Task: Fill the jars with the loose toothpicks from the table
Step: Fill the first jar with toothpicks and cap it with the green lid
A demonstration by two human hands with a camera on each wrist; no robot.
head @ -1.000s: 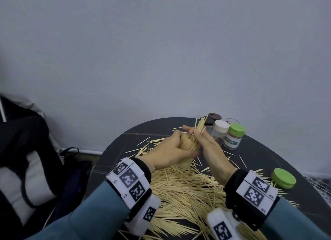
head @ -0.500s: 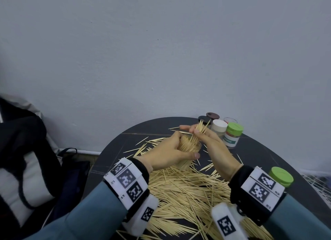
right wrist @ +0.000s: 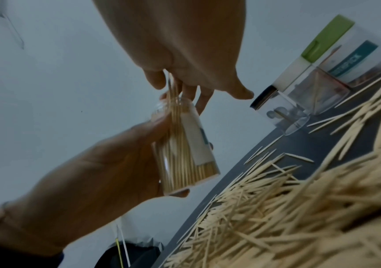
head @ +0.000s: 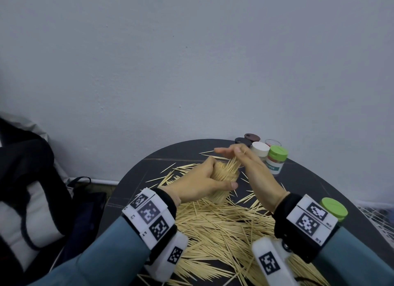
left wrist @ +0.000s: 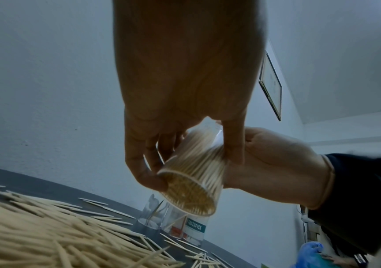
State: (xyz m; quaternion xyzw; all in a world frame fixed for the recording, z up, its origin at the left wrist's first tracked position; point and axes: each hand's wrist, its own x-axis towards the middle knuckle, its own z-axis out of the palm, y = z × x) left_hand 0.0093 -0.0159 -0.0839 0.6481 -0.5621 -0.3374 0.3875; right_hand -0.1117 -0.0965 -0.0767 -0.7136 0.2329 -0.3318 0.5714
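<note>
Dark round table (head: 136, 179) is sitting in the lower half of the head view, butted against a plain pale grey wall (head: 191, 61). A dark bag with light panels (head: 25, 189) is lying at the left edge, off the table. In the left wrist view a framed picture (left wrist: 270, 83) is hanging on the wall, upper right of frame.

Count: one big heap of loose toothpicks (head: 219, 228) is covering the table's lower centre, with strays fanning toward the upper left of it. Upper right of the table, a cluster of jars (head: 264, 151) is standing: one with a green lid (head: 277, 153), one with a white lid (head: 260, 148), two with dark lids, one clear rim behind; exact total is hard to call, they are overlapping. One separate green lid (head: 334, 209) is lying at the right edge, just beside the right wrist band.

Left hand (head: 198, 183) is wrapping fingers and thumb round a clear held jar (left wrist: 192, 174), tilted, above the heap, already packed with toothpicks. Right hand (head: 253, 172) is pinching a small bunch of toothpicks (right wrist: 173, 101) with its fingertips at the jar's mouth, bunch partly inside; the other fingers are spreading out straight. Both hands are meeting centre frame, clear of the table.
</note>
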